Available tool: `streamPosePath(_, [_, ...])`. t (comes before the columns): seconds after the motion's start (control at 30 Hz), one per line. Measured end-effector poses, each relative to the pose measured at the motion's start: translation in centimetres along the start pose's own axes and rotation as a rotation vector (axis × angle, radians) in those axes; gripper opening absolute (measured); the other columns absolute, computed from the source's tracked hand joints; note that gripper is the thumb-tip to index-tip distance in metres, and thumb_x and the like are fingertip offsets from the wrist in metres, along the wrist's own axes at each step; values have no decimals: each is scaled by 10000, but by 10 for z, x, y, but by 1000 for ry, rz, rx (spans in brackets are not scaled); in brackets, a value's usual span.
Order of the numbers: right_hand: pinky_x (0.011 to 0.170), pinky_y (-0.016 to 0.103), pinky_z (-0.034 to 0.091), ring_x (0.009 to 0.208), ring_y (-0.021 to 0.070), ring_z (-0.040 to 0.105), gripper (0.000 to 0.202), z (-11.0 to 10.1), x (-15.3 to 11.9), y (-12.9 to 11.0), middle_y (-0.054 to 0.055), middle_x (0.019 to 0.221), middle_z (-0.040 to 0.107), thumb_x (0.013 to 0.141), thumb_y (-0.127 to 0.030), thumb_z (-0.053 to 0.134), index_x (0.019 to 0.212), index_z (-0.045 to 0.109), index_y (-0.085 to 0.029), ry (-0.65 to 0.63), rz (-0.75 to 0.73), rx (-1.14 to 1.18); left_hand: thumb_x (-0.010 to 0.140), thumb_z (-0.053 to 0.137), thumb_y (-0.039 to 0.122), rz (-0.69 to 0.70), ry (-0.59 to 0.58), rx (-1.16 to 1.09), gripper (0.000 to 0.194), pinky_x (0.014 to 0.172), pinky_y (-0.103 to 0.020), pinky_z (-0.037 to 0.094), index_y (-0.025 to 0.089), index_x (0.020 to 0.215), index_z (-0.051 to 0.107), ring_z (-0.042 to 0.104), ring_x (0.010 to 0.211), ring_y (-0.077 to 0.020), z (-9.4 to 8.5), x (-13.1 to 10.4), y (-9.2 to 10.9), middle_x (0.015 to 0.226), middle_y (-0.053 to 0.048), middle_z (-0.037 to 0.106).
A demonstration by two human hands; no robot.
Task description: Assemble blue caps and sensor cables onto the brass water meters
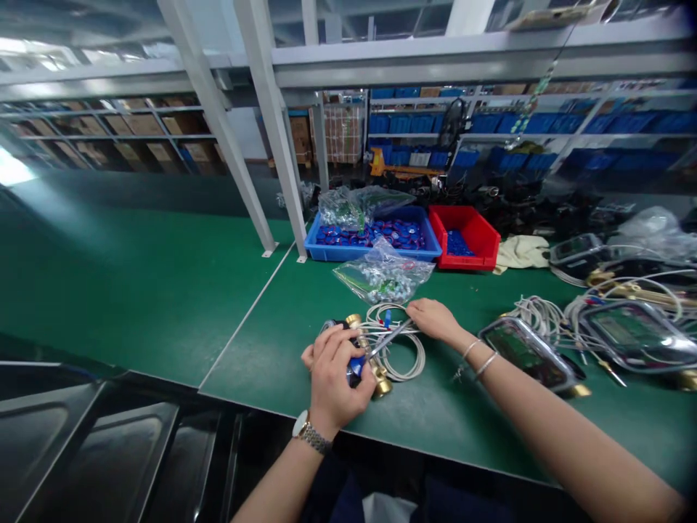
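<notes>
A meter with brass pipe ends (pixel 382 385) and a blue part (pixel 356 363) lies near the front edge of the green table. Wrapped over its left side is my left hand (pixel 338 370), with a watch on the wrist. My right hand (pixel 433 319) is closed at the far end of a thin grey metal tool (pixel 390 337), whose other end reaches the blue part beside my left fingers. Under and around the tool lies a coiled pale cable (pixel 419 363) with a small blue tag (pixel 387 318). My fingers hide much of the meter.
Behind the hands stand a blue tray (pixel 337 253) of blue round parts, a red bin (pixel 473 260) and a plastic bag of small parts (pixel 386 280). To the right lie meters with displays (pixel 526 352), coiled cables (pixel 539 316) and a cloth (pixel 523 252). A metal post (pixel 277 131) rises at left.
</notes>
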State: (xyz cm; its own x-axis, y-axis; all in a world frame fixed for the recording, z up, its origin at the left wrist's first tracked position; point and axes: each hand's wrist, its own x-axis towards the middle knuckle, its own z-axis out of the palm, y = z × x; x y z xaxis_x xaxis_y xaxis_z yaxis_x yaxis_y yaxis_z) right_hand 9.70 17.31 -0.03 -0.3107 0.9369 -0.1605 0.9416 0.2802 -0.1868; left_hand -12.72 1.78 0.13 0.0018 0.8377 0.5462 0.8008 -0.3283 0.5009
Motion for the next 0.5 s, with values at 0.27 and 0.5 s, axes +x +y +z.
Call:
streamPosePath(0.27, [675,273,346,786,170,662,427,13,-4,4,73,875,743,1050,-319,312,820,647,-187,138,-173,82,678,806,446,159,-272,-87,883,1157,-586,317,231,1427,390,270,1486,-403,-25,15,-33,1633,-207,161])
streamPosePath(0.5, [577,278,274,681,196,656,430,25,-38,9,65,778,716,1073,-425,240,1087,593,-180,318,-79,105,603,823,403,100,-342,-89,892,1140,-507,373,254,1402,455,402,1388,-357,-21,23,-42,1440,-148,388])
